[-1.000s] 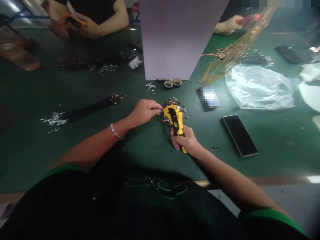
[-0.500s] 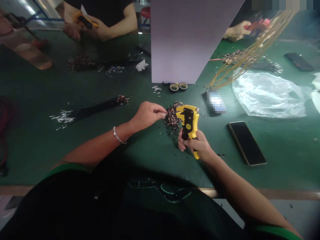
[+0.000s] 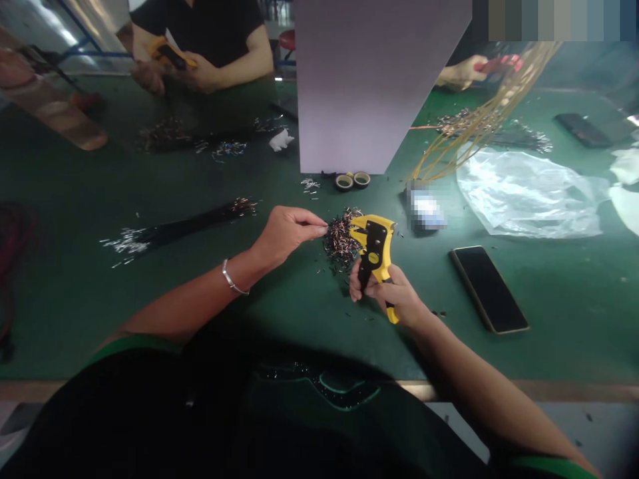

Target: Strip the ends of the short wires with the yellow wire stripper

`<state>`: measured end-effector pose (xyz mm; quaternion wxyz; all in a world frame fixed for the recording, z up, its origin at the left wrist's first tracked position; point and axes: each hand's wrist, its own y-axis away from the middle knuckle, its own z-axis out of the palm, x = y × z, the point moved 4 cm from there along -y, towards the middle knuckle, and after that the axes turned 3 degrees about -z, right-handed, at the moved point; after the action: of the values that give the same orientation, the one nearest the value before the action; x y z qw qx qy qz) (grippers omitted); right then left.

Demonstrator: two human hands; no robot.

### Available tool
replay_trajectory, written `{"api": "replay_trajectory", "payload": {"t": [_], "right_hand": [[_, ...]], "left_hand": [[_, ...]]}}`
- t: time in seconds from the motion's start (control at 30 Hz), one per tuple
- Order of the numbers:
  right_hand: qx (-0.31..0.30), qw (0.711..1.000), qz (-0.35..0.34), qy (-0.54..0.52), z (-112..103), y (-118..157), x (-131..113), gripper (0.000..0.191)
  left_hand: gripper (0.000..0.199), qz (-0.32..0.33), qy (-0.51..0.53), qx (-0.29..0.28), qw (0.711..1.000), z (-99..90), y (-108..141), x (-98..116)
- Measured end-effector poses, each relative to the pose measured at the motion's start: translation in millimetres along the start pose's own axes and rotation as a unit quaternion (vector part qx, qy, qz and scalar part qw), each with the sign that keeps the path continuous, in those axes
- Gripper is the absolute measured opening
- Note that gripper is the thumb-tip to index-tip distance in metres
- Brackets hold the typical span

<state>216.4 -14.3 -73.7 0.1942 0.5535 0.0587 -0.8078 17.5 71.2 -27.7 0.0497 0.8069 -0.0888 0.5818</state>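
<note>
Green workbench (image 3: 64, 313) here, and from my seat a firm pinch works: left hand (image 3: 287, 233) fingertips together, right hand (image 3: 394, 296) wrapped around the yellow wire stripper (image 3: 374, 243) beside the wire pile (image 3: 341, 241).

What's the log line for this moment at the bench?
left hand: fingertips pinched at cut-wire pile | right hand: gripping yellow wire stripper | surface: green bench mat

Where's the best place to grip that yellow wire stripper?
Take the yellow wire stripper by its long handle, coming from the near side, as the right hand does. The handle narrows toward the person, while the wide head points away, beside the pile of wire pieces.
</note>
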Motion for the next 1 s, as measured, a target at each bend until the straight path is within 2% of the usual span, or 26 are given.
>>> {"api": "replay_trajectory", "payload": {"t": [0.17,0.3,0.4,0.5,0.63,0.8,1.0], "right_hand": [[0.038,0.998,-0.042,-0.017,-2.2,0.2,-10.4,0.032],[0.099,0.991,-0.092,-0.023,-8.6,-1.0,-20.4,0.031],[0.13,0.986,-0.1,-0.016,-13.0,-1.9,-20.8,0.035],[0.115,0.99,-0.084,-0.015,-11.4,-1.7,-16.3,0.039],[0.085,0.993,-0.076,-0.023,-5.1,0.0,-10.9,0.033],[0.088,0.992,-0.087,-0.028,-3.1,-0.6,-9.6,0.026],[0.103,0.989,-0.102,0.038,-4.2,0.4,-12.4,0.022]], "left_hand": [[0.005,0.028,-0.009,-0.022,0.999,5.3,6.4,3.6],[0.004,0.077,-0.03,-0.066,0.994,18.0,17.9,10.4],[0.007,0.114,-0.049,-0.103,0.987,28.7,27.3,14.2],[0.01,0.145,-0.063,-0.122,0.98,36.4,34.1,15.3],[0.012,0.17,-0.07,-0.128,0.975,41.3,37.9,14.6],[0.011,0.177,-0.068,-0.143,0.971,43.5,39.2,14.8],[0.013,0.172,-0.1,-0.16,0.967,45.7,42.4,16.7]]}}
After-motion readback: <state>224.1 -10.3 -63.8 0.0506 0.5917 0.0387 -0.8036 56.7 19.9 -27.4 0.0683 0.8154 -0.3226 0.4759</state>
